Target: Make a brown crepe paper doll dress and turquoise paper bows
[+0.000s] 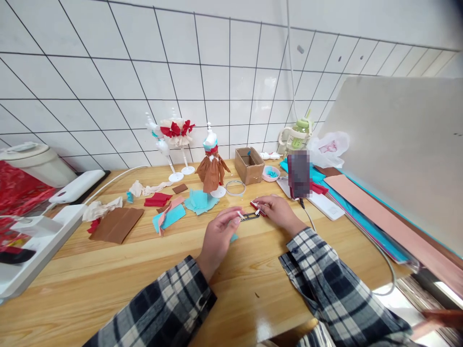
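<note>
My left hand (221,236) pinches a small white piece (240,215) between thumb and fingers. Its fingertips are at the left end of a narrow dark slotted bar (249,217), low over the table. At the bar's other end, my right hand (277,212) has its fingers closed on a small red item with white parts (255,206). Whether bar and red item are one thing I cannot tell. A scrap of turquoise paper (234,237) lies beside my left hand. Behind stands a small dress form (211,168) in a brown crepe-paper skirt with a turquoise and red top.
Two more dress forms (183,140) stand by the tiled wall. Brown (117,225), red and turquoise paper pieces lie left. A cardboard box (249,166), a wire ring (235,188) and a small bowl (271,174) are behind my hands. At right are a phone (299,173) and cable.
</note>
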`<act>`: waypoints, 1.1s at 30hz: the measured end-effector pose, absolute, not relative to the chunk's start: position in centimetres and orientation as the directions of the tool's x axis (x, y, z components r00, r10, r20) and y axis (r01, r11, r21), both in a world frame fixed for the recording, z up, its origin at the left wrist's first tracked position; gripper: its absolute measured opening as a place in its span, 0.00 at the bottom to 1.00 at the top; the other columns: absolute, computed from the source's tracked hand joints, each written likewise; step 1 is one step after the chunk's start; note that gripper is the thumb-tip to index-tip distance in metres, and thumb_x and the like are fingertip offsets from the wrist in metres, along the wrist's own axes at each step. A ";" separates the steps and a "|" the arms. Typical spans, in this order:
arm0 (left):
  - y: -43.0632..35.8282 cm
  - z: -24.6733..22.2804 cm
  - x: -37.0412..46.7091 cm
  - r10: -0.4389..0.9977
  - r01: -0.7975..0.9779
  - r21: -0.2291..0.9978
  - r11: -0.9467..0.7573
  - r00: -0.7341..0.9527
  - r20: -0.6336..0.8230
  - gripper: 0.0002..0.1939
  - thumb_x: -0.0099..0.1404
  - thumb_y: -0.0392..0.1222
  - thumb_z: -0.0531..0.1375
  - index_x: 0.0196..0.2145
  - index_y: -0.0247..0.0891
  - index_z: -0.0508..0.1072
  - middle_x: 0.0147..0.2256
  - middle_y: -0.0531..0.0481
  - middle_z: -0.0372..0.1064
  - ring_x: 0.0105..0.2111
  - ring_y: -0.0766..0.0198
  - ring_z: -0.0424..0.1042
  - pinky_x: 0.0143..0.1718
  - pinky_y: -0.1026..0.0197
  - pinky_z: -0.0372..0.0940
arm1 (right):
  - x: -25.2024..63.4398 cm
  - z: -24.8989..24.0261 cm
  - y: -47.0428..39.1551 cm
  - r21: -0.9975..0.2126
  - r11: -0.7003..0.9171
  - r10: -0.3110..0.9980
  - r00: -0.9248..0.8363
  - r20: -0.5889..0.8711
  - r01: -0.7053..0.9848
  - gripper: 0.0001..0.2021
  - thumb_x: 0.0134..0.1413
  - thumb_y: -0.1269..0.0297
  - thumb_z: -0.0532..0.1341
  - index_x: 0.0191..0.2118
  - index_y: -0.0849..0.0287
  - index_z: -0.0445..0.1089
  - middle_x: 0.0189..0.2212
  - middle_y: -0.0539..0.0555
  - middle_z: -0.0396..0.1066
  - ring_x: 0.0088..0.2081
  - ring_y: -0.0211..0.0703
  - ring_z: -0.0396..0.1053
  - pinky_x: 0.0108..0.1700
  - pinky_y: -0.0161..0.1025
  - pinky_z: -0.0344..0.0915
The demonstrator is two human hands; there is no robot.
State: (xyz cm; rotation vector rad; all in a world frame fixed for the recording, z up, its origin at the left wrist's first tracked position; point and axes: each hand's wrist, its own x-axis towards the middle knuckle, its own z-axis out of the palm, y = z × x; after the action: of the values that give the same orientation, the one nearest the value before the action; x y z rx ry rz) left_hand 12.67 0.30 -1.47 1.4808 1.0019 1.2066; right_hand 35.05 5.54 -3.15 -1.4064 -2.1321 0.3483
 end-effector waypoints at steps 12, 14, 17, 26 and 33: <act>-2.0 -2.1 3.3 0.982 -0.076 0.997 0.000 0.189 0.014 0.19 0.57 0.44 0.64 0.47 0.41 0.71 0.37 0.47 0.74 0.42 0.56 0.71 0.47 0.56 0.63 | 34.1 -4.3 6.6 -0.457 0.471 0.872 -0.321 0.369 0.755 0.26 0.52 0.73 0.55 0.59 0.55 0.60 0.42 0.56 0.70 0.44 0.47 0.66 0.49 0.45 0.61; -2.1 -2.0 3.5 0.980 -0.077 0.997 0.016 0.199 0.000 0.20 0.57 0.44 0.64 0.48 0.40 0.70 0.36 0.47 0.74 0.41 0.57 0.71 0.46 0.56 0.63 | 33.9 -4.5 6.9 -0.518 0.468 0.879 -0.312 0.362 0.716 0.28 0.50 0.73 0.55 0.59 0.56 0.58 0.40 0.55 0.72 0.41 0.45 0.67 0.47 0.44 0.63; -2.2 -2.1 4.0 0.966 -0.069 0.997 0.027 0.258 -0.008 0.24 0.58 0.44 0.63 0.52 0.40 0.66 0.36 0.47 0.73 0.40 0.57 0.71 0.44 0.56 0.63 | 33.9 -4.3 7.2 -0.597 0.420 0.906 -0.274 0.323 0.683 0.30 0.50 0.72 0.55 0.61 0.57 0.55 0.37 0.53 0.73 0.35 0.43 0.69 0.42 0.42 0.66; -2.3 -2.5 4.1 0.946 -0.046 0.998 -0.032 0.320 0.045 0.25 0.59 0.42 0.62 0.54 0.41 0.63 0.37 0.45 0.73 0.41 0.56 0.71 0.48 0.52 0.62 | 33.9 -3.5 7.6 -0.598 0.409 0.912 -0.304 0.275 0.689 0.34 0.53 0.71 0.51 0.66 0.49 0.44 0.47 0.51 0.72 0.35 0.41 0.70 0.41 0.40 0.66; -1.9 -2.8 4.7 0.977 -0.232 0.971 0.064 0.214 -0.013 0.18 0.56 0.41 0.64 0.46 0.41 0.74 0.58 0.46 0.62 0.59 0.51 0.57 0.60 0.49 0.52 | 32.3 -1.7 4.1 -0.407 0.516 0.719 -0.123 0.684 0.753 0.24 0.56 0.64 0.55 0.59 0.55 0.59 0.51 0.58 0.66 0.50 0.52 0.63 0.54 0.50 0.59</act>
State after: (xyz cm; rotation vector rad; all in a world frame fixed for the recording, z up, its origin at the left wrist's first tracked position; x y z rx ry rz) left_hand 4.67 -1.91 -2.79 1.0986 0.8993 1.1298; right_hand 32.34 4.08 -1.74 -1.2182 -1.8577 -0.0478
